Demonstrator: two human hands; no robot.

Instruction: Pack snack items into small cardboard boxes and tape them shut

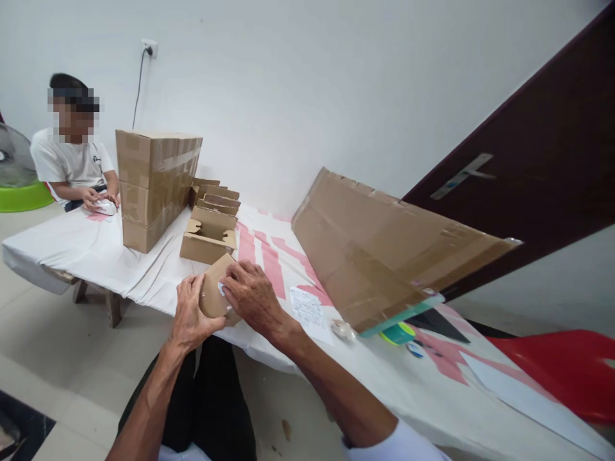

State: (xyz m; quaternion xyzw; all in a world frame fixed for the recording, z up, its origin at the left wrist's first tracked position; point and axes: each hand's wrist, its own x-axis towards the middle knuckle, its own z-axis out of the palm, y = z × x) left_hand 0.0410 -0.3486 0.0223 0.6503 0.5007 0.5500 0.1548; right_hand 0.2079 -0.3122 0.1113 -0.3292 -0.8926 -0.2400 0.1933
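Observation:
A small brown cardboard box (209,296) is tilted near the table's front edge, above my lap. My left hand (189,314) grips it from the left, with the thumb along its lower side and the fingers at its upper left. On the box's face my right hand (252,294) has its fingertips pinched together at a small white-and-blue label (221,289). The fingers partly cover this label. Just beyond my hands stands an open cardboard box (207,248) with its inside showing, and more open boxes (218,195) are lined up behind it.
Taped brown boxes (136,192) are stacked at the left. A large cardboard panel (369,250) leans on the right. Nearby lie a handwritten sheet (309,308) and a green tape roll (398,333). A person (74,160) sits at the far left end, holding a white object.

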